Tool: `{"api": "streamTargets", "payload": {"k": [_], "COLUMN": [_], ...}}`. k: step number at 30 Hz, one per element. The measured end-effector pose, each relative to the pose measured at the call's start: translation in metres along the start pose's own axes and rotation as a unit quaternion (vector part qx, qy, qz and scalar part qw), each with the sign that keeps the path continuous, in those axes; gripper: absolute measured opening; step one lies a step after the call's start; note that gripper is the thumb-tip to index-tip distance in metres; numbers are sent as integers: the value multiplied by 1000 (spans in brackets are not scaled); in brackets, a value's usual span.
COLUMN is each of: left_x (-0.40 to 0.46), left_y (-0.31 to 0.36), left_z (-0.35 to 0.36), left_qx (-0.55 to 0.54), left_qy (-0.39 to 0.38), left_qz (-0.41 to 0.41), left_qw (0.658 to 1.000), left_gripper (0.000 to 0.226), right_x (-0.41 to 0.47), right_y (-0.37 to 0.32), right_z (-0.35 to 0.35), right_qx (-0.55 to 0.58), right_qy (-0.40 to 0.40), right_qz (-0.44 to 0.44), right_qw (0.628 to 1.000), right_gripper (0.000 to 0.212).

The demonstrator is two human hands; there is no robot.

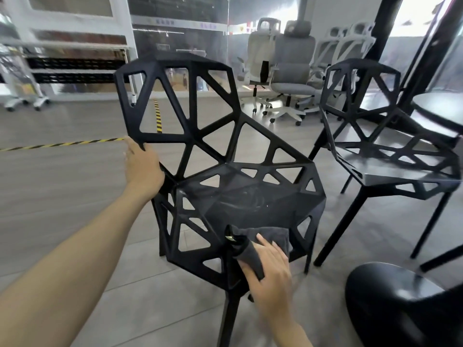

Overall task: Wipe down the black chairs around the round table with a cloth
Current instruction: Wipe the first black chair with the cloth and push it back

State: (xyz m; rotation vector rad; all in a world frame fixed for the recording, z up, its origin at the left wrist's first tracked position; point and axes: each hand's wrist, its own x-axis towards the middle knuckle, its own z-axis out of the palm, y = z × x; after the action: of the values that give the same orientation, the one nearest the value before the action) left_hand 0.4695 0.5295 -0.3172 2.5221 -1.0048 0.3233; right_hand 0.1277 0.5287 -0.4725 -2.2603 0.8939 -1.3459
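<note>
**Two black chairs in view, one under the cloth**

The near chair (225,176) stands on the floor (62,186) in the middle of the view, its seat smeared with pale wipe marks. A dark grey cloth (263,242) lies over the front edge of that seat. The right hand (269,269) presses on the cloth: its fingers (263,242) lie spread and fairly straight over the fabric, while the thumb side tucks against a bunched fold at the left. The left hand (142,166) grips the lower left edge of the backrest, fingers curled round the frame.

A second chair (390,156) of the same open triangular pattern stands just to the right, apart from the first. Behind it, at the right edge, shows part of one round black counter (441,111). A rounded black seat (390,296) fills the lower right corner; what it belongs to cannot be told.

Farther back, a cluster of grey and white office chairs (293,78) stands against a glass wall; at least four, though the blur prevents a sure count. Two strips of yellow-black tape (157,116) cross the floor. White racks (22,78) stand at the far left.
</note>
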Motion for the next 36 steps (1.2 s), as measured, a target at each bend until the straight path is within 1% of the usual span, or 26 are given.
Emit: {"api": "streamTargets", "payload": {"k": [2, 4, 5, 9, 12, 14, 17, 20, 23, 24, 25, 27, 28, 30, 31, 33, 34, 35, 36], "left_x": [-3, -6, -8, -13, -17, -19, -21, -30, -37, -39, -40, -43, -45, -46, -46, -46, -46, -45, -45], "left_y": [3, 5, 6, 5, 0, -6, -19, -32, -43, -45, -46, -45, -45, -45, -45, -45, -44, -44, -43], "left_z": [-9, -16, -17, -22, -25, -26, -29, -35, -39, -40, -40, -39, -39, -39, -39, -38, -37, -37, -37], "left_qx": [3, 14, 20, 14, 13, 18, 19, 7, -13, -19, -23, -33, -36, -36, -35, -37, -36, -34, -33], "left_qy": [-22, -35, -41, -44, -38, -31, -24, -26, -23, -18, -14, -7, -5, 1, 3, 7, 9, 9, 7], "left_qz": [-3, -9, -9, -7, -1, 9, 29, 41, 53, 52, 52, 52, 50, 47, 45, 46, 50, 51, 49], "left_qw": [1000, 999, 999, 999, 999, 999, 999, 999, 998, 998, 998, 998, 998, 998, 998, 998, 998, 998, 998], "left_gripper": [50, 47, 47, 31, 32, 41, 56, 67, 65, 65, 66, 66, 66, 66, 66, 66, 66, 66, 67], "right_x": [-4, -9, -12, -30, -40, -48, -62, -74, -63, -53, -43, -20, -9, 13, 22, 33, 33, 29, 23], "right_y": [-7, -17, -24, -48, -58, -69, -92, -102, -73, -58, -41, -3, 15, 52, 66, 82, 80, 71, 59], "right_z": [2, 5, 7, 22, 32, 36, 36, 25, -8, -23, -38, -64, -75, -94, -103, -111, -107, -98, -88], "right_qx": [-10, -14, -13, 5, -4, -13, -6, -15, -17, -11, -9, -5, 2, 23, 34, 54, 51, 32, 15], "right_qy": [4, 18, 29, 85, 124, 138, 111, 50, -39, -67, -88, -100, -88, -41, -10, 44, 56, 63, 62], "right_qz": [8, 16, 13, -20, -21, -16, -26, -85, -203, -222, -222, -173, -120, 22, 96, 223, 255, 261, 242], "right_qw": [1000, 1000, 999, 996, 992, 990, 994, 995, 978, 973, 971, 980, 989, 999, 995, 972, 964, 963, 968], "right_gripper": [35, 36, 36, 34, 33, 35, 31, 33, 29, 29, 31, 36, 38, 45, 52, 64, 65, 64, 61]}}
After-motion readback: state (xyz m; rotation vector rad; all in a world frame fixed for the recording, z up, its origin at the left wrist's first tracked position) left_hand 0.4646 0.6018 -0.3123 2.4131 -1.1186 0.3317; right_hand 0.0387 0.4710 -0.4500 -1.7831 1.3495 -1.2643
